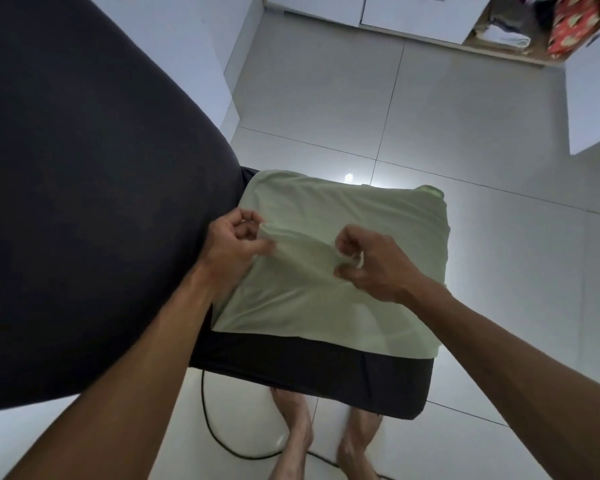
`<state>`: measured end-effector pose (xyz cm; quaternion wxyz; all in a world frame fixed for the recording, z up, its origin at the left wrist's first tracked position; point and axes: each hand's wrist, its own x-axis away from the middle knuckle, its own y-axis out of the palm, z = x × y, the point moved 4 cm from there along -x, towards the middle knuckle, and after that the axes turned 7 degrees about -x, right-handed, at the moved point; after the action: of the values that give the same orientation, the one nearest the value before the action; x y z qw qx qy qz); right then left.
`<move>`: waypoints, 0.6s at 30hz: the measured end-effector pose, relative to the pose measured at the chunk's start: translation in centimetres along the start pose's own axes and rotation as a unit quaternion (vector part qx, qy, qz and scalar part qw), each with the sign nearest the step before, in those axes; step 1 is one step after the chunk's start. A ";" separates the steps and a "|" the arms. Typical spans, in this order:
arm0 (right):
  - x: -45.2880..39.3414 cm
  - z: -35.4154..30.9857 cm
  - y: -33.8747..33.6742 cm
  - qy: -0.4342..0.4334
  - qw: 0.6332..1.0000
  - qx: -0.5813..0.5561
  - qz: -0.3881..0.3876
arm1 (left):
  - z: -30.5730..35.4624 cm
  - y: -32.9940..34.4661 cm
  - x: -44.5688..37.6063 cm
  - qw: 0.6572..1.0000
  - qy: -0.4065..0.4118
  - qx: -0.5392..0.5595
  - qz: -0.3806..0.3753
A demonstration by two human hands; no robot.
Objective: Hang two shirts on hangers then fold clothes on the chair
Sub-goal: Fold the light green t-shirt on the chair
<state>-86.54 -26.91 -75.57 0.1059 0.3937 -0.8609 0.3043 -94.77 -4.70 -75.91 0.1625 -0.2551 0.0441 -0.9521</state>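
Two hands (236,244) (371,265) pinching soft green cloth (326,306)

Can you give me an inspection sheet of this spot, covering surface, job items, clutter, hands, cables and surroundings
Surface: black chair seat, mostly covered by cloth.
Job's things: pale green garment lying folded on the seat; no hangers seen.
Clutter: nothing seen on the seat besides the garment.
Hands: left hand and right hand each pinch a raised fold of the garment.
Cables: black cable curving on the floor under the seat, near bare feet.
Surroundings: dark chair back at left, white tiled floor, open shelf with folded cloth and a red patterned box.
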 end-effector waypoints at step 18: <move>3.9 6.5 6.1 0.226 0.947 -0.143 0.177 | -7.5 2.7 0.9 0.904 -0.241 -0.333 0.115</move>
<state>-93.25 -30.13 -81.73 0.2973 0.1369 -0.9046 0.2731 -98.54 -7.50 -82.45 0.1820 -0.5092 0.3469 -0.7663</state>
